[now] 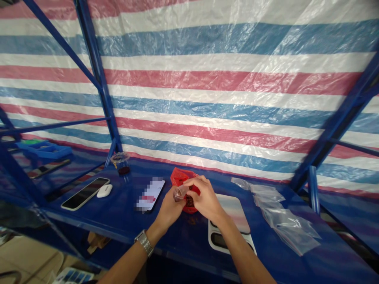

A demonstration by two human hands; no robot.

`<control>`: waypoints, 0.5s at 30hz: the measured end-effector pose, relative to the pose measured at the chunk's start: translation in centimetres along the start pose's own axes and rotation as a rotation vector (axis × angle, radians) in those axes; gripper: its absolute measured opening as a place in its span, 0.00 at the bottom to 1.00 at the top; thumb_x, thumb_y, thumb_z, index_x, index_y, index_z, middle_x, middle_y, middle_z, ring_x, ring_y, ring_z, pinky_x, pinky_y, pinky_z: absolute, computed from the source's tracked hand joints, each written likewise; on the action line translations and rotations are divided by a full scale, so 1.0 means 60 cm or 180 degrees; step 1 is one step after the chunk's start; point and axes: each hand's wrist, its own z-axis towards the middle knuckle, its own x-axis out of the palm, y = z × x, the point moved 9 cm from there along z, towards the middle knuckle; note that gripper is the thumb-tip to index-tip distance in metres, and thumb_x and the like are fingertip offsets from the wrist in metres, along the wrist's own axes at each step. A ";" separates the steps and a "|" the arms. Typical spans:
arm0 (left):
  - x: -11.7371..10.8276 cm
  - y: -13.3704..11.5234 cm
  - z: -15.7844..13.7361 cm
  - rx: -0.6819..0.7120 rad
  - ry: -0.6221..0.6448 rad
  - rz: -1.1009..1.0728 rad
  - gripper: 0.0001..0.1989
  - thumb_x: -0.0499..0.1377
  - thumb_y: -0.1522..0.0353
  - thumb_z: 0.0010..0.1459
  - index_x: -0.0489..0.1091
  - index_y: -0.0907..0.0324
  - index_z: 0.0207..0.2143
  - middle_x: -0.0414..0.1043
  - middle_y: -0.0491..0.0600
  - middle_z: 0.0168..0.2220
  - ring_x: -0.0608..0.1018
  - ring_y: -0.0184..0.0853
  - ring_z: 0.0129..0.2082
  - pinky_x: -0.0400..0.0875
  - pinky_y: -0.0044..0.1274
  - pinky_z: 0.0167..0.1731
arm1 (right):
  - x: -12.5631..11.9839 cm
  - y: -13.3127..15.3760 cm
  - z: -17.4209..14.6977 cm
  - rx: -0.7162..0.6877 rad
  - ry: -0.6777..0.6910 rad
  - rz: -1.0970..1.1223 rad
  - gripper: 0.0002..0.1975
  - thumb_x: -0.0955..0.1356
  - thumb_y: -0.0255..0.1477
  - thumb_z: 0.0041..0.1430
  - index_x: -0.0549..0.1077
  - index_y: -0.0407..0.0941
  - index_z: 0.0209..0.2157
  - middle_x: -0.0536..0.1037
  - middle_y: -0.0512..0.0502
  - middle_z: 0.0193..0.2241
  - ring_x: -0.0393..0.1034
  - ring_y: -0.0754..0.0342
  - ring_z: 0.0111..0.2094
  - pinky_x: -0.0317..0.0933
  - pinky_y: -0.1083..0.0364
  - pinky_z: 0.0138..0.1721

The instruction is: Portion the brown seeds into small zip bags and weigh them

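My left hand [169,206] is closed around a small clear plastic bag [180,193], its mouth upward. A silver watch [144,241] is on that wrist. My right hand [205,198] reaches over from the right with its fingers curled and pinched close to the bag; what they hold, if anything, is hidden. Beneath and behind both hands lies an open red plastic bag [181,176]. Small dark pieces [189,201] show inside it between my hands; their kind is too small to tell.
A white digital scale [235,215] sits beside my right forearm. Clear zip bags [291,223] lie in an overlapping row on the right. Leftward are a lit phone [152,194], a white earbud case [104,191], a dark phone [85,194] and a clear cup [121,162]. Blue posts [102,86] frame the table.
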 end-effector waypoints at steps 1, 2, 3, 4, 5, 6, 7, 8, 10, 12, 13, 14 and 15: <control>0.004 -0.002 0.000 0.0009 0.0077 -0.0001 0.18 0.60 0.78 0.45 0.73 0.57 0.40 0.78 0.46 0.37 0.79 0.37 0.38 0.69 0.26 0.41 | 0.001 0.008 -0.001 -0.0113 0.0006 -0.0062 0.17 0.69 0.14 0.59 0.78 0.51 0.41 0.84 0.50 0.46 0.71 0.46 0.51 0.59 0.45 0.55; 0.007 -0.003 -0.001 0.0002 0.0137 -0.0010 0.18 0.59 0.78 0.45 0.73 0.57 0.41 0.78 0.47 0.38 0.79 0.37 0.38 0.69 0.26 0.41 | 0.003 0.015 -0.002 -0.0211 0.0016 -0.0119 0.17 0.69 0.14 0.60 0.77 0.51 0.41 0.84 0.50 0.46 0.72 0.47 0.51 0.59 0.45 0.54; 0.009 -0.005 -0.002 -0.0010 0.0188 -0.0023 0.18 0.59 0.78 0.45 0.73 0.57 0.41 0.79 0.47 0.38 0.79 0.37 0.39 0.69 0.26 0.41 | 0.003 0.019 -0.002 -0.0296 0.0029 -0.0173 0.17 0.68 0.14 0.61 0.77 0.52 0.41 0.84 0.51 0.47 0.72 0.47 0.51 0.59 0.46 0.53; 0.011 -0.008 -0.004 -0.0027 0.0236 -0.0040 0.18 0.59 0.78 0.45 0.74 0.57 0.41 0.79 0.47 0.38 0.79 0.37 0.39 0.69 0.26 0.41 | 0.003 0.022 -0.003 -0.0362 0.0029 -0.0214 0.17 0.68 0.15 0.62 0.77 0.52 0.42 0.84 0.51 0.47 0.72 0.47 0.51 0.59 0.46 0.52; 0.012 -0.011 -0.005 -0.0045 0.0286 -0.0062 0.19 0.59 0.78 0.46 0.74 0.57 0.42 0.79 0.47 0.39 0.79 0.37 0.39 0.69 0.26 0.41 | 0.003 0.023 -0.002 -0.0407 0.0022 -0.0237 0.16 0.68 0.15 0.63 0.77 0.52 0.42 0.84 0.51 0.48 0.72 0.47 0.51 0.60 0.46 0.52; 0.014 -0.014 -0.008 -0.0062 0.0340 -0.0089 0.20 0.59 0.77 0.46 0.74 0.57 0.43 0.79 0.47 0.39 0.79 0.38 0.39 0.69 0.26 0.41 | 0.002 0.022 -0.002 -0.0429 0.0006 -0.0239 0.16 0.67 0.15 0.63 0.77 0.52 0.42 0.84 0.51 0.48 0.72 0.46 0.51 0.60 0.45 0.52; 0.016 -0.017 -0.010 -0.0075 0.0398 -0.0119 0.22 0.59 0.77 0.46 0.74 0.57 0.45 0.80 0.48 0.41 0.79 0.38 0.39 0.69 0.26 0.41 | 0.000 0.021 -0.002 -0.0428 -0.0019 -0.0214 0.16 0.67 0.15 0.63 0.77 0.52 0.42 0.84 0.51 0.48 0.72 0.46 0.51 0.60 0.45 0.53; 0.018 -0.020 -0.013 -0.0083 0.0455 -0.0151 0.24 0.60 0.77 0.46 0.75 0.56 0.48 0.80 0.48 0.42 0.79 0.38 0.40 0.69 0.26 0.41 | -0.002 0.020 -0.001 -0.0407 -0.0052 -0.0166 0.16 0.67 0.16 0.63 0.77 0.52 0.42 0.84 0.50 0.48 0.72 0.46 0.51 0.61 0.45 0.53; 0.021 -0.025 -0.017 -0.0091 0.0548 -0.0201 0.27 0.60 0.76 0.48 0.74 0.56 0.52 0.80 0.48 0.44 0.79 0.38 0.41 0.69 0.26 0.42 | -0.006 0.015 0.000 -0.0330 -0.0126 -0.0014 0.16 0.67 0.16 0.62 0.77 0.52 0.43 0.83 0.50 0.48 0.72 0.46 0.51 0.62 0.44 0.54; 0.022 -0.028 -0.019 -0.0108 0.0587 -0.0219 0.26 0.60 0.75 0.49 0.75 0.57 0.52 0.80 0.48 0.41 0.79 0.37 0.39 0.69 0.26 0.41 | -0.013 0.010 0.001 -0.0235 -0.0215 0.0166 0.15 0.68 0.18 0.62 0.78 0.52 0.43 0.83 0.49 0.47 0.72 0.46 0.51 0.62 0.44 0.55; 0.022 -0.029 -0.019 -0.0120 0.0591 -0.0221 0.24 0.60 0.74 0.49 0.75 0.58 0.51 0.80 0.47 0.39 0.79 0.37 0.38 0.69 0.26 0.41 | -0.016 0.008 0.001 -0.0188 -0.0256 0.0244 0.14 0.68 0.19 0.62 0.78 0.52 0.43 0.83 0.49 0.46 0.72 0.46 0.51 0.63 0.44 0.56; 0.021 -0.029 -0.020 -0.0129 0.0591 -0.0222 0.23 0.60 0.74 0.49 0.75 0.58 0.50 0.79 0.47 0.38 0.78 0.37 0.37 0.69 0.27 0.40 | -0.018 0.005 0.001 -0.0149 -0.0272 0.0311 0.14 0.69 0.19 0.61 0.78 0.51 0.43 0.83 0.48 0.46 0.72 0.46 0.51 0.63 0.45 0.56; 0.021 -0.029 -0.020 -0.0132 0.0593 -0.0226 0.23 0.60 0.74 0.50 0.75 0.59 0.50 0.79 0.47 0.37 0.78 0.37 0.38 0.68 0.27 0.40 | -0.019 0.004 0.002 -0.0125 -0.0257 0.0360 0.14 0.69 0.19 0.61 0.78 0.51 0.43 0.83 0.48 0.45 0.72 0.46 0.50 0.64 0.45 0.56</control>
